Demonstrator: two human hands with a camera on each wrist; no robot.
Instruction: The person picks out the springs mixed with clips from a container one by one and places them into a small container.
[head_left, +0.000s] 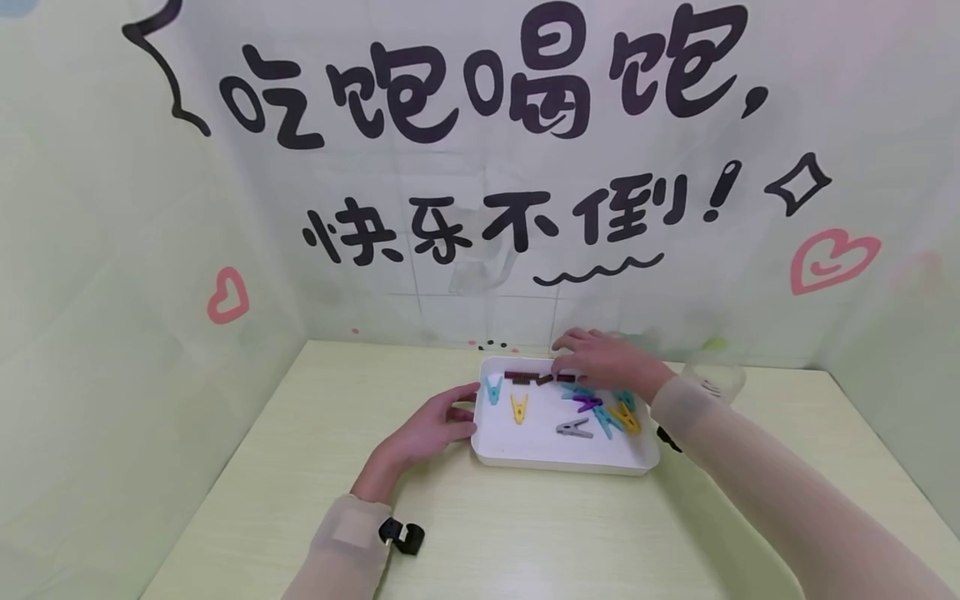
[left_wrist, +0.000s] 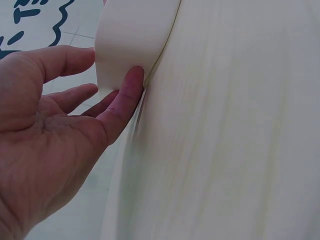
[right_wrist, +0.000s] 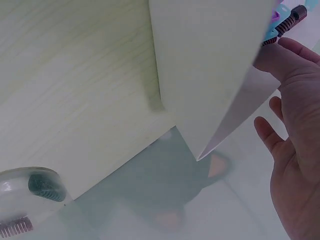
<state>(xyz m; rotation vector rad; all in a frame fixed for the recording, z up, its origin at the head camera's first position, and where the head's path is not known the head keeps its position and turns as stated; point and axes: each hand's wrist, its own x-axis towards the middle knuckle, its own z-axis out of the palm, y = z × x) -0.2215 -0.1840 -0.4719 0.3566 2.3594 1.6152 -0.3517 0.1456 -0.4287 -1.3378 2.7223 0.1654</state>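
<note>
The white tray (head_left: 517,447) rests on the desk (head_left: 495,533), near its far edge. Brown ribbed pieces (head_left: 521,377) lie along the tray's far side. A light-blue clothespin (head_left: 492,390) and a yellow clothespin (head_left: 518,408) lie at the left; a grey clothespin (head_left: 567,426) lies right of centre. A purple clothespin (head_left: 588,403) and further blue and yellow-orange clothespins are grouped at the right.

The left hand (head_left: 427,427) touches the tray's left wall, digits apart and loosely bent. The right hand (head_left: 603,362) is positioned over the far right part of the tray, close to the brown pieces. Two of its fingers are spread; whether the other digits pinch a piece cannot be told.

A clear container (right_wrist: 32,192) with dark toothed pieces stands on the desk, right of the tray. Behind the desk, a pale backdrop (head_left: 450,312) carries black lettering.
</note>
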